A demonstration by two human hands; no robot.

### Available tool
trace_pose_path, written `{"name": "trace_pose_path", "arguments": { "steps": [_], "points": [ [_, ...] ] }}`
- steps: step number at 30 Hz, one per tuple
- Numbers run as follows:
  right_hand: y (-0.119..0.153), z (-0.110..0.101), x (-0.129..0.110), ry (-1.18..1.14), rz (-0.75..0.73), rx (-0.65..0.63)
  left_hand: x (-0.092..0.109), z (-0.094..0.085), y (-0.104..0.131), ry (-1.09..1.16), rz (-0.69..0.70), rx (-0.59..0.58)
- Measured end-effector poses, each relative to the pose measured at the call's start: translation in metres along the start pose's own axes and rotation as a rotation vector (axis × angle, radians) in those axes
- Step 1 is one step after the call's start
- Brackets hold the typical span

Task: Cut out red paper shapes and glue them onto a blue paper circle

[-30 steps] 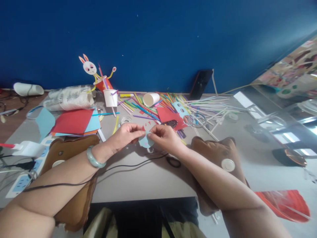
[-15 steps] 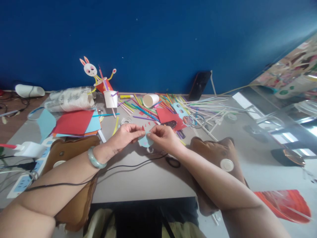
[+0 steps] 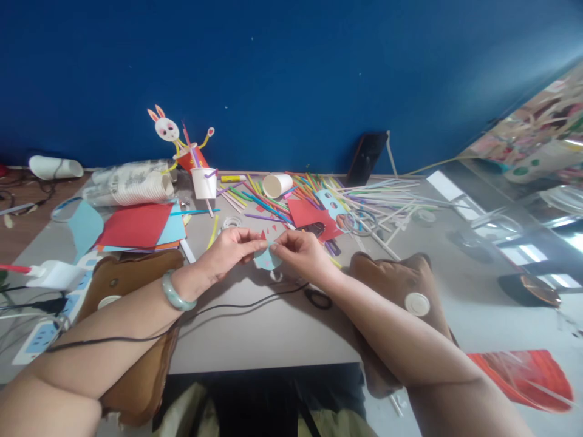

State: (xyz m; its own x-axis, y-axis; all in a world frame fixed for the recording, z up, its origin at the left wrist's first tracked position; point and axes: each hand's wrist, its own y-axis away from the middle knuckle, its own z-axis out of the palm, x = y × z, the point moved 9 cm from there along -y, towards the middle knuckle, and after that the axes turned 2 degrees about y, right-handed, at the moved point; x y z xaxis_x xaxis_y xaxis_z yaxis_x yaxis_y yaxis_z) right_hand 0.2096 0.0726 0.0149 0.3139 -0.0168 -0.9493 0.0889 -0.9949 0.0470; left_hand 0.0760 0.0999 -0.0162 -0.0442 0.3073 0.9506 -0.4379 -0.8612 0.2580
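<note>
A light-blue paper cutout (image 3: 268,260) with faint pink marks is held above the middle of the table. My left hand (image 3: 237,246) pinches its upper left edge between thumb and index finger. On the other side my right hand (image 3: 300,250) pinches the upper right edge, its fingers curled. Small red paper pieces show at and just past the cutout's top; which are attached I cannot tell. Behind my right hand lies red paper (image 3: 310,212), with a light-blue paper piece with holes (image 3: 331,203) on it.
Several coloured sticks (image 3: 268,203) lie across the back near a paper cup (image 3: 277,185). A rabbit figure (image 3: 166,129) stands behind a white cup (image 3: 204,182). Brown cushions (image 3: 396,285) lie under both forearms. A black cable (image 3: 246,303) crosses the table before me.
Almost nothing differs. Both hands keep their pinch on the light-blue paper cutout in the same place; the view has shifted very slightly.
</note>
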Motion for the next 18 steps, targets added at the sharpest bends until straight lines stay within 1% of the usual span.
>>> {"name": "trace_pose_path", "arguments": {
  "steps": [3, 6, 9, 13, 15, 18],
  "points": [
    [-0.0007, -0.0006, 0.0036, -0.009, 0.034, 0.009, -0.0027, 0.0004, 0.0001, -0.003, -0.034, -0.029],
    [-0.0006, -0.0004, 0.0063, -0.009, 0.058, 0.009, -0.0045, -0.002, -0.0012, 0.009, -0.057, -0.012],
    [-0.0002, -0.0009, 0.0048, 0.001, 0.039, 0.014, -0.0056, -0.002, -0.0026, 0.025, -0.062, -0.011],
    [-0.0005, -0.0011, 0.0029, -0.006, 0.021, 0.014, -0.0096, 0.0024, -0.0021, 0.003, -0.081, -0.055],
    [-0.0008, -0.0003, 0.0027, -0.012, 0.02, 0.003, -0.0098, 0.0026, -0.0015, -0.035, -0.077, -0.053],
    [-0.0013, -0.0028, 0.0016, -0.016, 0.009, 0.021, -0.0049, -0.0006, -0.0017, -0.081, -0.029, -0.01]
  ]
}}
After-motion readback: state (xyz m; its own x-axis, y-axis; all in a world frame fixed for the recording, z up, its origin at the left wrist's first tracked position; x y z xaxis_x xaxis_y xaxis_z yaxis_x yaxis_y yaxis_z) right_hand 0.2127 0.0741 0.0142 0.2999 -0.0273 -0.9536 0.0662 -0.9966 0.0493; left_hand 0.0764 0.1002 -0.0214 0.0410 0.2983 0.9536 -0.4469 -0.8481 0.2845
